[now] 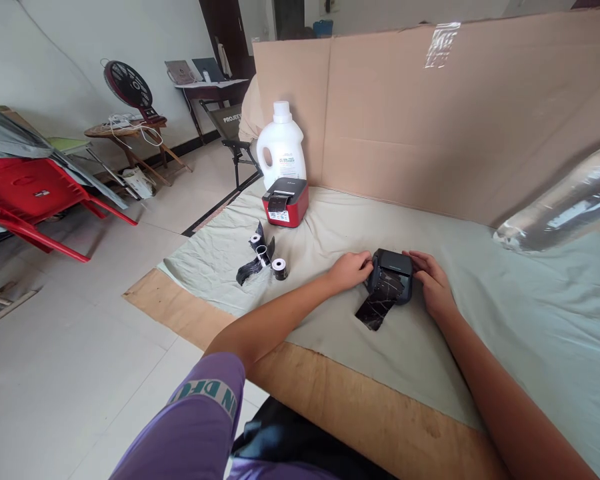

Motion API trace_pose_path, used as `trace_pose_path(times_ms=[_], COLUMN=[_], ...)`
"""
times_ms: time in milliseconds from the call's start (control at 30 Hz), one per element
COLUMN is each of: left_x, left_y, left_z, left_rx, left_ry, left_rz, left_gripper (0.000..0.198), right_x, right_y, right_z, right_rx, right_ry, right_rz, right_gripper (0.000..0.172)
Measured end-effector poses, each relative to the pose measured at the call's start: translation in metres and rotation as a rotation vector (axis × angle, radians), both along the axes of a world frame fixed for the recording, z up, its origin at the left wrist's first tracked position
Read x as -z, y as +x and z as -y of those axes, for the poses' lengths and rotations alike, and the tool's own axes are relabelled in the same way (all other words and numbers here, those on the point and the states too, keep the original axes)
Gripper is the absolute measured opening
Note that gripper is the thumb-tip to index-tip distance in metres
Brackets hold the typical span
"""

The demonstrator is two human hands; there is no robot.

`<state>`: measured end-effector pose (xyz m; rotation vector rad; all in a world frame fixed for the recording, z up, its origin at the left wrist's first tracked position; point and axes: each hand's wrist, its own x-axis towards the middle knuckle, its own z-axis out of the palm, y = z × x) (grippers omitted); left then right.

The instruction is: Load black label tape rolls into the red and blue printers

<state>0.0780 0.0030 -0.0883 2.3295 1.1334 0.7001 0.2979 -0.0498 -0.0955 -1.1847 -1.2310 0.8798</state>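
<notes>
I am holding the small black printer point(393, 269) between both my hands, out in front of me on the pale green cloth point(505, 313) that is covering the plywood table point(330, 393). My left hand point(349, 270) is pressing against its left side with the fingers curled in close, almost a fist, and my right hand point(430, 280) is cupping its right side, fingers bent over the top corner. The printer is looking like a squat, dark box with rounded corners and a flat lid, its front facing me. A black strip point(377, 307), glossy and creased with pale lines, is hanging out of its front slot and lying on the cloth toward me, slanting a little to my left. Well apart, farther off to my left, some small rolls point(267, 257) are lying in a loose black heap, and beyond them a red printer point(285, 200) is sitting just in front of a white jug point(281, 143) by the cardboard wall point(430, 120).
</notes>
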Motion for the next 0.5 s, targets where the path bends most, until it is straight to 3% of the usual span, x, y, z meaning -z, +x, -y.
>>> trace_pose_path(times_ms=[333, 500], left_x=[-0.0027, -0.0008], left_y=[-0.001, -0.0009], left_z=[0.0009, 0.0005], left_rx=[-0.004, 0.002], left_ry=[-0.006, -0.001], left_rz=[-0.021, -0.015], left_gripper=[0.019, 0.02], right_x=[-0.0021, -0.0024], right_y=[-0.0028, -0.0029], right_z=[0.001, -0.001], right_rx=[0.027, 0.206], right_ry=[0.044, 0.003], right_rz=[0.08, 0.194], right_gripper=[0.035, 0.04])
